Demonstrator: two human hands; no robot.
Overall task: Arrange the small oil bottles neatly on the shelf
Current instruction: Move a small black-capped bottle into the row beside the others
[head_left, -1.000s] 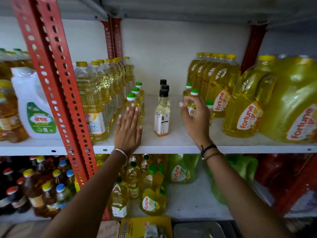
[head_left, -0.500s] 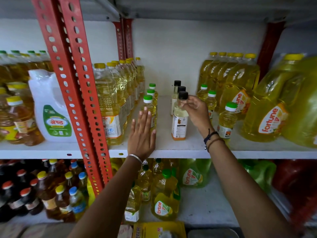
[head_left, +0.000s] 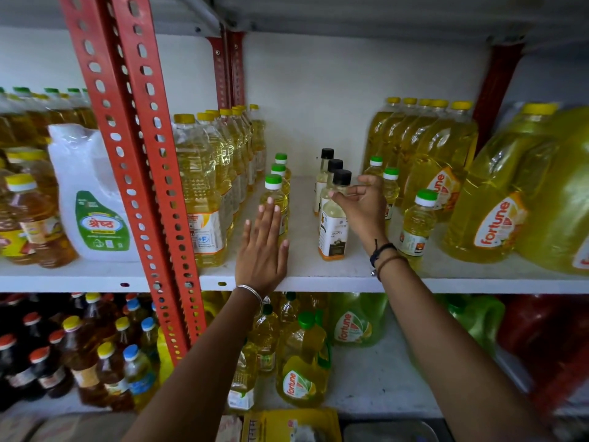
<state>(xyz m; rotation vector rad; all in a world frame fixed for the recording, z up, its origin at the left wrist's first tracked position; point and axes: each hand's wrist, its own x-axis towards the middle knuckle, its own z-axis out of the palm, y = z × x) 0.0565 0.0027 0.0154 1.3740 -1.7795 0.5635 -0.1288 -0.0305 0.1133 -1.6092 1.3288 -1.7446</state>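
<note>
While the left hand stays flat, fingers together, against the front green-capped bottle, the right hand has left the green-capped row at right and now pinches the neck of the front black-capped bottle. That bottle stands mid-shelf, heading its row of three; likely next to be squared up.
</note>
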